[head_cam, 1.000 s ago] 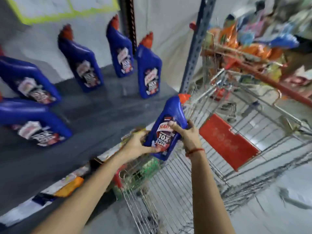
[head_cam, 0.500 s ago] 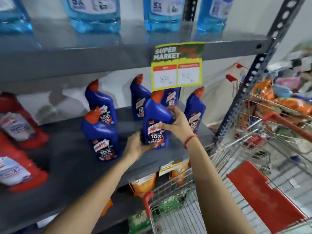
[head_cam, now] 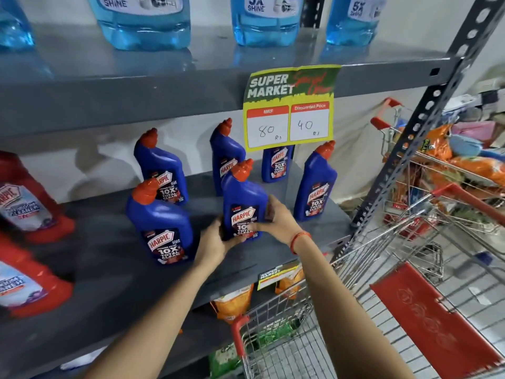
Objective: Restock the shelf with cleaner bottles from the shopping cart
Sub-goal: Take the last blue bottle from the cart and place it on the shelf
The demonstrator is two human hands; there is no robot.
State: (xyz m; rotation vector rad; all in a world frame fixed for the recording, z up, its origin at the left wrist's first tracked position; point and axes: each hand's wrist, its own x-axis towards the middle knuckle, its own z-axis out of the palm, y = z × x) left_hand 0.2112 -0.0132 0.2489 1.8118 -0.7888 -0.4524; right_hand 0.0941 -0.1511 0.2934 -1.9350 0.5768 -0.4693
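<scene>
A blue cleaner bottle [head_cam: 244, 195] with an orange cap stands upright on the grey middle shelf [head_cam: 109, 258], near its front edge. My left hand [head_cam: 216, 242] grips its lower left side and my right hand [head_cam: 276, 217] wraps its right side and label. Several more blue bottles stand around it: one to the left [head_cam: 161, 222], two behind [head_cam: 161, 165] [head_cam: 226, 151], one partly behind the price sign [head_cam: 276, 164] and one to the right [head_cam: 315, 184]. The wire shopping cart [head_cam: 369, 258] sits below and to the right of my arms.
A yellow price sign [head_cam: 289, 105] hangs from the upper shelf, which carries light-blue bottles [head_cam: 144, 20]. Red bottles [head_cam: 24, 195] fill the left of the middle shelf. A slotted upright post [head_cam: 426, 116] borders the shelf on the right. A second cart [head_cam: 451, 160] holds orange packets.
I carried the blue bottle from above the cart up onto the middle shelf; it now stands on the shelf surface with both hands still on it.
</scene>
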